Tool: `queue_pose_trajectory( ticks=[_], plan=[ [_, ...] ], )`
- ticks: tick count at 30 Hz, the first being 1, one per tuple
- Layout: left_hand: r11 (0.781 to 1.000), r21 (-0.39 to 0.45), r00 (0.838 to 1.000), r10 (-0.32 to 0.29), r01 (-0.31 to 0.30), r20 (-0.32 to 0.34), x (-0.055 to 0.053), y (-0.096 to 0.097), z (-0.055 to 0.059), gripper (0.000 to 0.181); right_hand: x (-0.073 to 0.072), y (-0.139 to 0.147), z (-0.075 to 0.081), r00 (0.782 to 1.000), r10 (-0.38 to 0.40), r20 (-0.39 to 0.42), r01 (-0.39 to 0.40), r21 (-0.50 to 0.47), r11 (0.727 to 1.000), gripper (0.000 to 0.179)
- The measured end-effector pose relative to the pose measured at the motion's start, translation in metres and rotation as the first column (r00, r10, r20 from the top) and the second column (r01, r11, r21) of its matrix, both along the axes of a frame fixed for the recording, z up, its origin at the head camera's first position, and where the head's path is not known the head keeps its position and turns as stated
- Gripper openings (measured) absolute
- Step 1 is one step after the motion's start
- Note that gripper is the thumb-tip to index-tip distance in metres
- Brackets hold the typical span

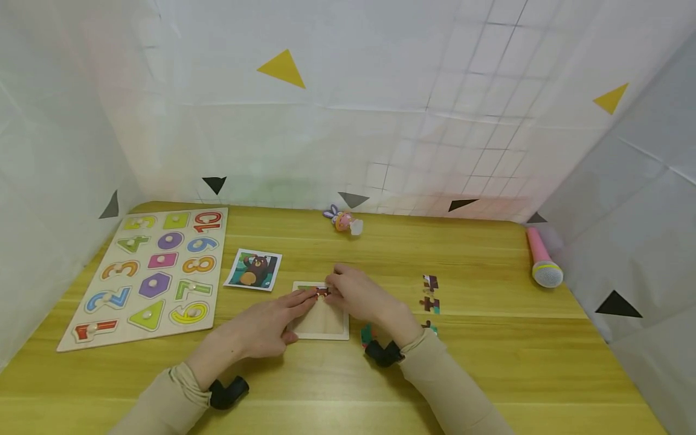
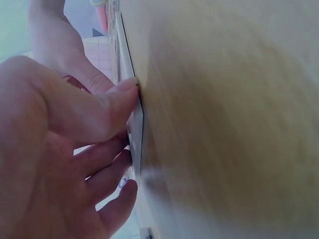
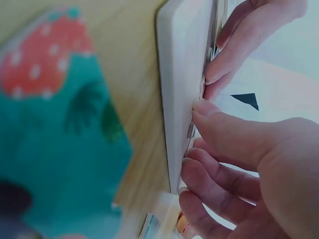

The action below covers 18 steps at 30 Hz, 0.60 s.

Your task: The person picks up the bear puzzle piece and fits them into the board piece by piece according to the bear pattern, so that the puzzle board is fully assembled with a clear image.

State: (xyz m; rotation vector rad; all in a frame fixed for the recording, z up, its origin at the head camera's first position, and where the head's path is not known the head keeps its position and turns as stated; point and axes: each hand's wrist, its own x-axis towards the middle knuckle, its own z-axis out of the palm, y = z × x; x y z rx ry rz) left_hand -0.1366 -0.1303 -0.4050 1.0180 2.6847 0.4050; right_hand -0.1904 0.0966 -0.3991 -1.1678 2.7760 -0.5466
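Observation:
A small square wooden puzzle tray (image 1: pixel 326 326) lies flat on the table between both hands, with a brown and green strip of jigsaw pieces (image 1: pixel 322 292) along its far edge. My left hand (image 1: pixel 263 326) reaches in from the left, its extended fingers resting on that strip. The left thumb (image 2: pixel 124 88) touches the side of the tray in the left wrist view. At the far right corner, my right hand (image 1: pixel 361 296) pinches a puzzle piece that its fingers mostly hide. In the right wrist view, the right thumb (image 3: pixel 209 110) bears on the strip, close to the left fingertips.
Loose jigsaw pieces (image 1: pixel 429 304) lie right of the tray; a teal piece with a strawberry (image 3: pixel 82 124) is under the right wrist. A bear picture card (image 1: pixel 254 270) and a number board (image 1: pixel 122 241) stand left. A rabbit figure (image 1: pixel 344 221) and pink microphone (image 1: pixel 539 251) lie farther off.

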Motion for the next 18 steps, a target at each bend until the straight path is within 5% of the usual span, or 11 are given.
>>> queue_pose_trajectory(
  ticks=[9,18],
  plan=[
    [0.999,-0.006,0.998,-0.033,0.033,-0.051,-0.0017,0.0030,0.0015,0.071,-0.0018,0.0017,-0.0026,1.000,0.005,0.018,-0.005,-0.019,1.000,0.013],
    [1.000,-0.010,0.999,-0.014,0.014,0.036,-0.0046,0.0068,0.0028,0.074,-0.0023,0.0015,-0.0041,0.999,-0.023,0.044,0.025,-0.041,0.999,0.018]
  ],
)
